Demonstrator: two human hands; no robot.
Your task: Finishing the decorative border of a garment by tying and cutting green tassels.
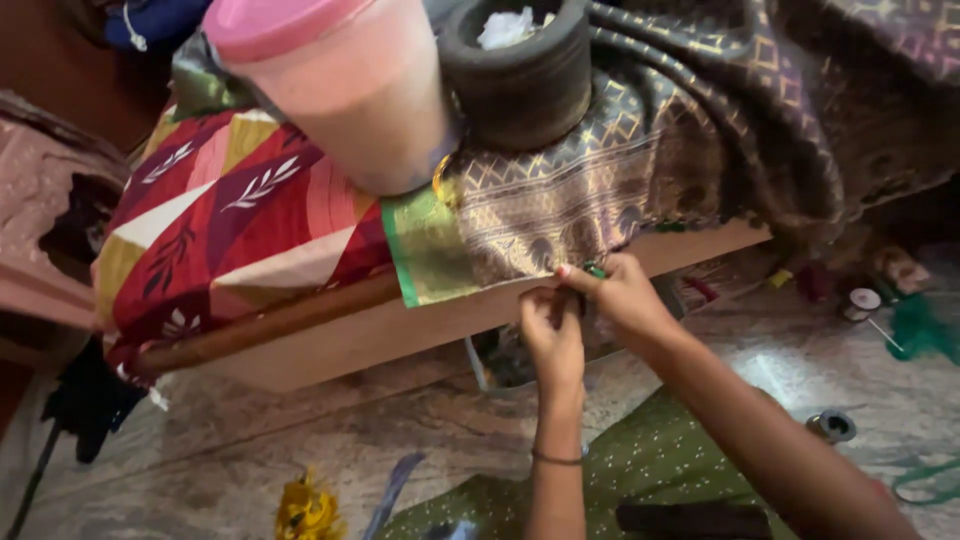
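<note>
Both hands work at the hanging edge of a shiny patterned cloth [560, 200], in the middle of the frame. The left hand [552, 338] is closed in a pinch on the cloth's edge. The right hand [625, 295] is closed too, and its grip holds a small green bit [596, 269] right at the edge; it is too small to tell what it is. It looks like fine work on the cloth's border is going on. Such work needs steady fingers and a tight hold on the hem.

The cloth lies over a bed [400, 325] with a wooden side. A red and pink sheet [230, 210] covers the bed at the left. At the top of the frame, a pink tub [340, 90] and a dark round thing [520, 80] sit on the cloth and hold it down.

Below is a stone floor [300, 430]. A thread spool [862, 300] lies at the right, with another spool [832, 427] lower down. A yellow tuft [308, 510] lies at the bottom.
</note>
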